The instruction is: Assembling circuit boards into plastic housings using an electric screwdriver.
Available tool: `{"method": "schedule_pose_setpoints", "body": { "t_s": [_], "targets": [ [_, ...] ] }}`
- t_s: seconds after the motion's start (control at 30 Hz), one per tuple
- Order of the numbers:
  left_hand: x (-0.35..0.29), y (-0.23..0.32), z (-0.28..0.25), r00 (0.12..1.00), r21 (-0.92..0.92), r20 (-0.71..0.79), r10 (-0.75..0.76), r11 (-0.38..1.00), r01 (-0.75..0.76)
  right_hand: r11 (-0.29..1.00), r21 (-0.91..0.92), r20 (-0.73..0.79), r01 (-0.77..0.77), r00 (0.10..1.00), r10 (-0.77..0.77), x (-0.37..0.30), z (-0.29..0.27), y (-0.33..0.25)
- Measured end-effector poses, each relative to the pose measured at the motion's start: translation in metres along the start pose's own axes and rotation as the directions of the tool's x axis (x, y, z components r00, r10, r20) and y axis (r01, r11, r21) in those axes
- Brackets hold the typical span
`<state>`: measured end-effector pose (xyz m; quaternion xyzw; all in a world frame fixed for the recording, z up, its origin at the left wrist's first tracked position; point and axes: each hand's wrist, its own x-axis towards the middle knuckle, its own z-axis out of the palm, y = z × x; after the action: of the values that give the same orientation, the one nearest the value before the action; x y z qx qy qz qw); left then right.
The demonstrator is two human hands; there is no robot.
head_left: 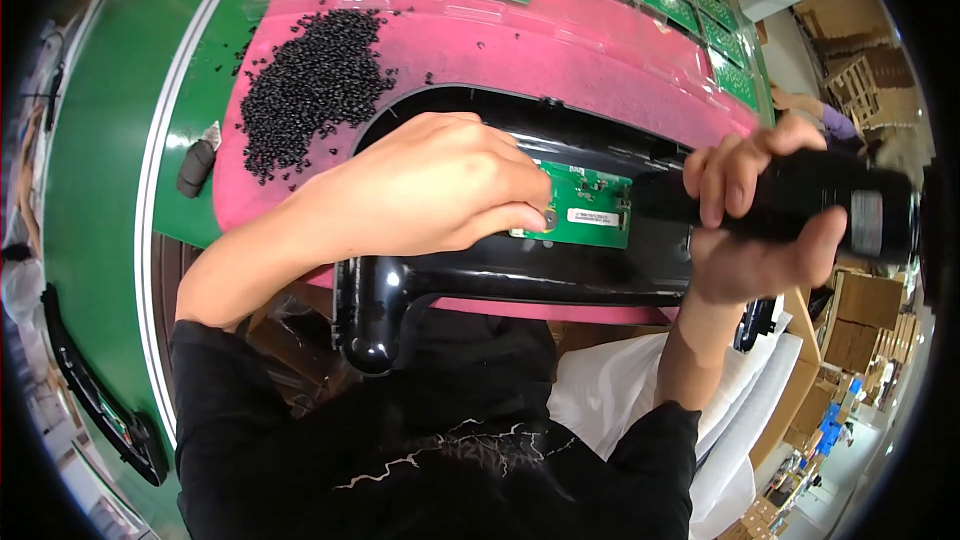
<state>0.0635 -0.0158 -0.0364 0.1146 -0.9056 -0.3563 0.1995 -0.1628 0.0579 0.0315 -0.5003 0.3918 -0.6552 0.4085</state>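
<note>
Left hand (465,182): fingertips bunched at circuit board (590,198), perhaps steadying; pinch unclear
Right hand (757,258): curled around electric screwdriver (792,192), likely aiming

The left hand (450,185) hides — partly — the circuit board (598,204).

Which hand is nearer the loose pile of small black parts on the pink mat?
Left. The left hand is right of the pile, fingertips at the green rectangular circuit board; the right hand is farther right, past the board, gripping a black cylindrical tool.
</note>
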Motion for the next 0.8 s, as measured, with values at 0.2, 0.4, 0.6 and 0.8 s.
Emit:
{"method": "schedule_pose_setpoints", "body": {
  "t_s": [0.2, 0.4, 0.6, 0.8],
  "targets": [
    [-0.001, 0.000, -0.004, 0.990, -0.222, -0.120, -0.067, 0.974, 0.039, 0.937, 0.279, 0.064, 0.208, 0.970, -0.234, -0.011, 0.039, -0.024],
    [-0.001, -0.002, -0.004, 0.976, -0.399, -0.214, -0.025, 0.915, -0.064, 0.900, 0.326, 0.080, 0.288, 0.941, -0.330, -0.009, 0.058, -0.024],
    [-0.001, -0.003, -0.004, 0.988, -0.478, -0.152, 0.023, 0.873, -0.094, 0.918, 0.303, 0.177, 0.254, 0.932, -0.316, -0.009, 0.055, -0.025],
    [-0.009, -0.006, 0.000, 0.976, -0.051, -0.194, -0.099, 0.995, 0.090, 0.979, 0.159, 0.227, 0.129, 0.960, -0.164, 0.002, 0.046, 0.002]
  ]
}}
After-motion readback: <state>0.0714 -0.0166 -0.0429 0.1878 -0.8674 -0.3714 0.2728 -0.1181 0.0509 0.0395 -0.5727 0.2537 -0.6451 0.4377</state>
